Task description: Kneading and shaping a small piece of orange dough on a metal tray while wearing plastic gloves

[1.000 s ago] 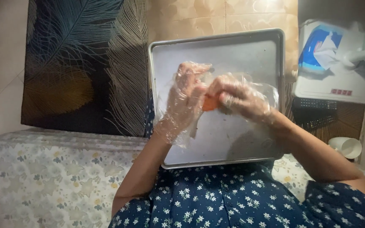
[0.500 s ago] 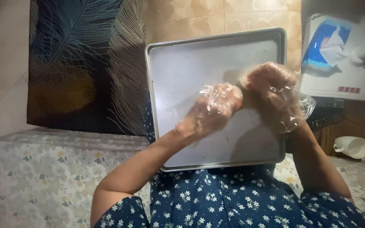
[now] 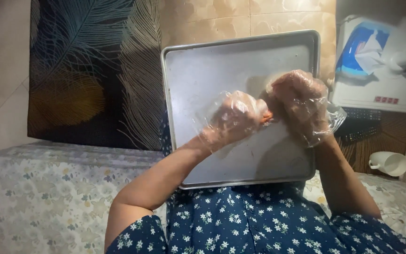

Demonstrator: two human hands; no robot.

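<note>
Both my hands wear loose clear plastic gloves and meet above a metal baking tray [image 3: 198,80] that rests on my lap. My left hand [image 3: 233,117] is curled into a fist and my right hand [image 3: 297,103] is curled beside it, fingertips touching. Between them they pinch a small orange piece [image 3: 268,115], of which only a sliver shows; the rest is hidden by the fingers. The tray's surface is bare grey metal with a raised rim.
A dark mat with a feather pattern [image 3: 85,70] lies on the floor at left. A white appliance with a blue tissue pack [image 3: 377,66] stands at upper right, a white cup [image 3: 391,162] below it. Floral fabric [image 3: 38,197] covers the seat around me.
My two hands have shifted to the right over the tray and closed tighter together. The orange piece, plainly visible a second ago, is now nearly hidden between the fingers.
</note>
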